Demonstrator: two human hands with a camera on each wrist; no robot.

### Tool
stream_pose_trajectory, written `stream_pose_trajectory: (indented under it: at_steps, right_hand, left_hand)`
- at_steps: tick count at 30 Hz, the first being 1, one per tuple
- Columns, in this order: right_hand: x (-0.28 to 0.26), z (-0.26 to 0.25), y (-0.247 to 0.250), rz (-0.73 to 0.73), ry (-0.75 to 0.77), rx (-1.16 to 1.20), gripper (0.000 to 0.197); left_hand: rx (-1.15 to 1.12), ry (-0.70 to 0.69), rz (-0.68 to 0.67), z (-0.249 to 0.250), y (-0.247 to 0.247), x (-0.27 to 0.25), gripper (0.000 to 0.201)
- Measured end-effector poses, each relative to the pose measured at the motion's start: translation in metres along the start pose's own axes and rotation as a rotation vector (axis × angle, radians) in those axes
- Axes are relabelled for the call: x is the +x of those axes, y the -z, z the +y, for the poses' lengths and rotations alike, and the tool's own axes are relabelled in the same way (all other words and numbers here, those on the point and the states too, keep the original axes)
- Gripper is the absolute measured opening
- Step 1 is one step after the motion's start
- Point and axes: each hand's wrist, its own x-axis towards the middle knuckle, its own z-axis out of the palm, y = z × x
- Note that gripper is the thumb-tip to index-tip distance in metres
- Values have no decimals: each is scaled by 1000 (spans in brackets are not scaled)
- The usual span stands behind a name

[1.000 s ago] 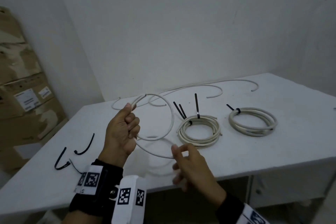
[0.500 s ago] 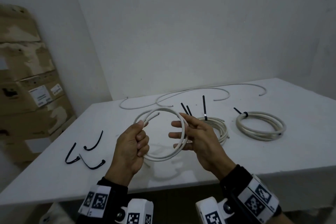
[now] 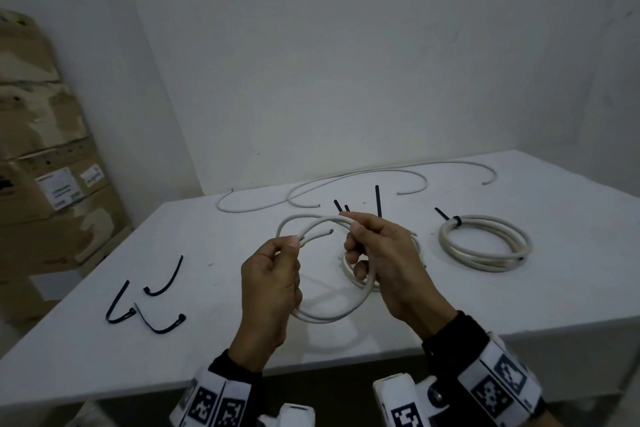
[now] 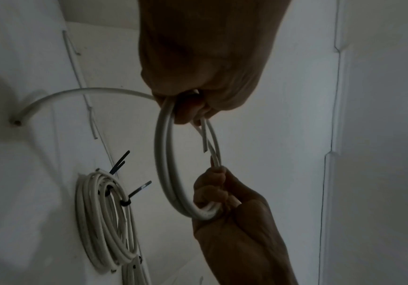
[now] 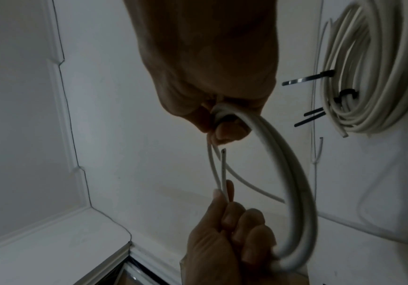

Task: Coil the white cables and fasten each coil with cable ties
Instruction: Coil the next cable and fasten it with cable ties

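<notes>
Above the white tabletop (image 3: 519,305) a cable loop (image 3: 332,314) is gripped between both hands — left hand (image 3: 270,284) apparently pinching the free end, right hand (image 3: 384,263) opposite.

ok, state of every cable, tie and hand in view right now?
Left hand: grips white cable coil, untied, in mid-air.
Right hand: grips same coil.
Middle coil: on table, black ties fastened.
Right coil: tied, flat.
Two loose white cables: uncoiled.
Three loose black cable ties: unused.

black sleeves (image 3: 450,333), b/w marker wristbands (image 3: 498,381)
</notes>
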Motion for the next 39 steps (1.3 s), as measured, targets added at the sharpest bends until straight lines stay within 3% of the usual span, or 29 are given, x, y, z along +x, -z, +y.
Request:
stream_pose_trajectory:
  at_steps: [5, 8, 11, 13, 17, 23, 26, 30, 32, 34, 35, 37, 39]
  right_hand:
    - [9, -4, 11, 30, -55, -111, 17]
    - [14, -1, 11, 63, 39, -314, 20]
    - [18, -2, 14, 43, 101, -357, 24]
    - [19, -3, 17, 31, 94, -341, 25]
    - [20, -3, 20, 16, 70, -356, 26]
    - [23, -2, 20, 0, 62, -386, 29]
    - [28, -3, 21, -4, 69, -414, 34]
    - [38, -11, 20, -19, 109, -509, 30]
    - [45, -16, 19, -27, 134, -495, 28]
    - [50, -24, 14, -43, 154, -469, 28]
    - [52, -28, 11, -59, 182, -484, 26]
    - [55, -32, 3, -52, 273, -623, 19]
    - [51, -30, 2, 78, 387, -783, 33]
  left_hand:
    - [242, -91, -46, -3, -5, 4, 18]
    - [236, -89, -82, -5, -12, 5, 19]
    - [230, -114, -112, -5, -16, 5, 18]
    - [284, -182, -100, -5, -17, 6, 11]
    - [474, -318, -83, -8, -18, 8, 49]
    - [852, -650, -38, -12, -21, 11, 22]
    - [1116, -748, -16, -12, -19, 14, 6]
    - [1437, -931, -30, 2, -14, 25, 18]
    - [1294, -798, -179, 16, -15, 30, 23]
    - [920, -418, -282, 26, -15, 38, 25]
    - [773, -281, -265, 30, -16, 41, 25]
    - [615, -224, -131, 38, -18, 49, 25]
    - [431, -182, 7, 44, -19, 58, 21]
